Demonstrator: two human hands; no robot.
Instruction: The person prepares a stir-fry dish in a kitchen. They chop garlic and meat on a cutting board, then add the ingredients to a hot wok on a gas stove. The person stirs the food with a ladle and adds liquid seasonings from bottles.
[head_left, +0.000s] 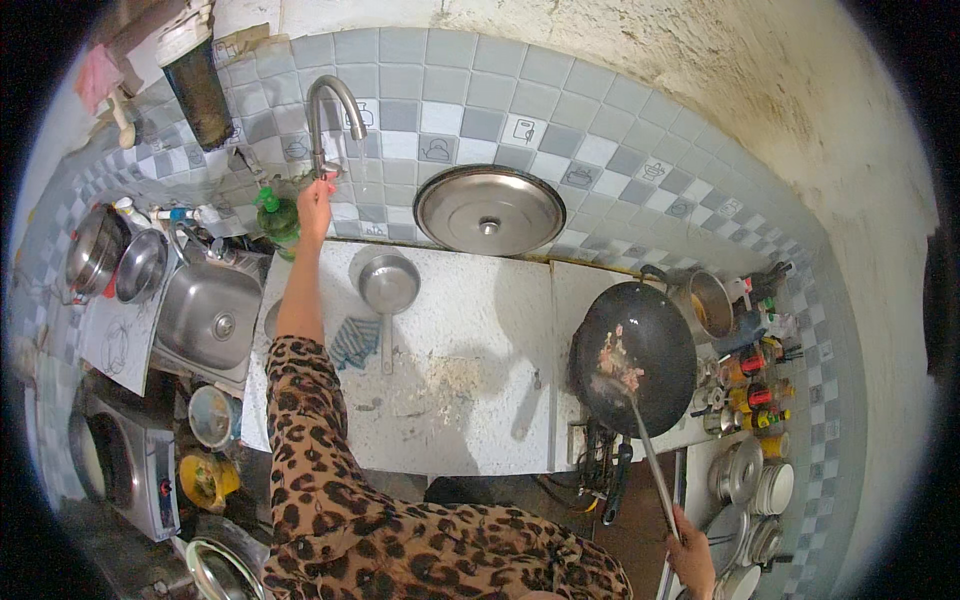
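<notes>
My left hand is raised at the lever of a gooseneck faucet on the tiled wall, its fingers closed around the lever. A thin stream of water falls from the spout. My right hand grips the long metal handle of a ladle, whose bowl rests in a black wok at the right. Pieces of pinkish food lie in the wok beside the ladle. A small metal saucepan sits on the white counter, next to a striped cloth.
A metal lid leans on the wall behind the counter. A green pump bottle stands near my left forearm. The steel sink is at the left. A pot, condiment jars and stacked dishes crowd the right side.
</notes>
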